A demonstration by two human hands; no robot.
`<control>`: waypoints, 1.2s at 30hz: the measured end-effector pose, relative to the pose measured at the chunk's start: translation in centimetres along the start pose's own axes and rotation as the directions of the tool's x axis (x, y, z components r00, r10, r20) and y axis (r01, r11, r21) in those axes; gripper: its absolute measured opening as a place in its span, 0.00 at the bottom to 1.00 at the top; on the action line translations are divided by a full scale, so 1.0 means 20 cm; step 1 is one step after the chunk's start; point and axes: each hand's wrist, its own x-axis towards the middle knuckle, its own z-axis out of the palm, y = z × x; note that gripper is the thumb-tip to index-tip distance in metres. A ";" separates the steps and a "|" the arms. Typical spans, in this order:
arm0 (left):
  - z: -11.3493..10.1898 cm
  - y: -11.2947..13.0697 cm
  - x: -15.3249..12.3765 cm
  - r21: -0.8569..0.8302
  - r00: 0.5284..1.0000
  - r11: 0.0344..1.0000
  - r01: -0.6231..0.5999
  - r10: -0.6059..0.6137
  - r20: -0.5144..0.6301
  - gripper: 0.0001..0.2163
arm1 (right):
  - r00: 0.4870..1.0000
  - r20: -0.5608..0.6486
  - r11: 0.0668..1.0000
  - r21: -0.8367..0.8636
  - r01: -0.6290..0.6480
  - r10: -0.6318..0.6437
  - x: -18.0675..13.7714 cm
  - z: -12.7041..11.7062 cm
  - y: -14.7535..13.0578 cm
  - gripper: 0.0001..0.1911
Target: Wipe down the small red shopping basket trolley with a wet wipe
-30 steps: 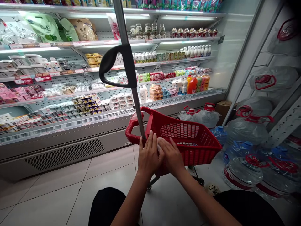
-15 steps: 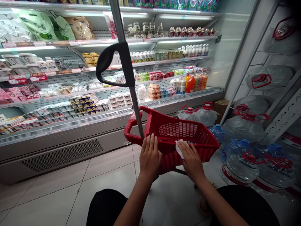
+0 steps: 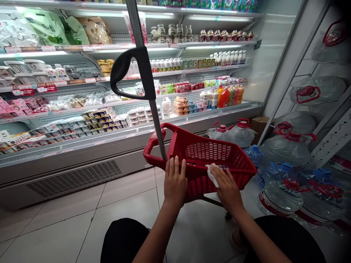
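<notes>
A red plastic shopping basket on wheels (image 3: pixel 236 160) stands on the tiled floor in front of me. Its grey pole with a black handle (image 3: pixel 142 73) rises at its near left corner. My left hand (image 3: pixel 175 180) lies flat on the basket's near side, fingers together and stretched out, next to the pole's base. My right hand (image 3: pixel 226 186) presses a white cloth (image 3: pixel 211 173) against the near rim and side of the basket. Only an edge of the cloth shows from under the fingers.
An open chiller (image 3: pixel 82 109) with shelves of dairy packs, bottles and bags runs along the left and back. Large water jugs (image 3: pixel 282 193) with red caps stand and lie at the right beside a metal rack (image 3: pixel 329 142). My dark-clad knees are at the bottom.
My right hand with the cloth has moved rightwards along the basket's near rim, away from my left hand. My left hand has stayed on the basket by the pole.
</notes>
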 end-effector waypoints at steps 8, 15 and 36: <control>0.08 0.04 0.01 0.008 0.997 0.997 -0.075 0.075 0.002 0.29 | 0.994 -0.039 0.986 0.130 0.107 -0.103 0.21 0.13 -0.28 0.37; 0.07 -0.02 0.00 -0.033 0.998 0.998 -0.062 0.062 -0.002 0.34 | 0.999 -0.030 1.000 0.003 0.024 -0.024 -0.04 0.04 0.12 0.36; 0.13 0.03 0.00 -0.062 1.000 0.998 -0.005 0.005 -0.004 0.36 | 0.999 -0.031 0.996 -0.089 -0.022 0.019 -0.11 0.02 0.20 0.35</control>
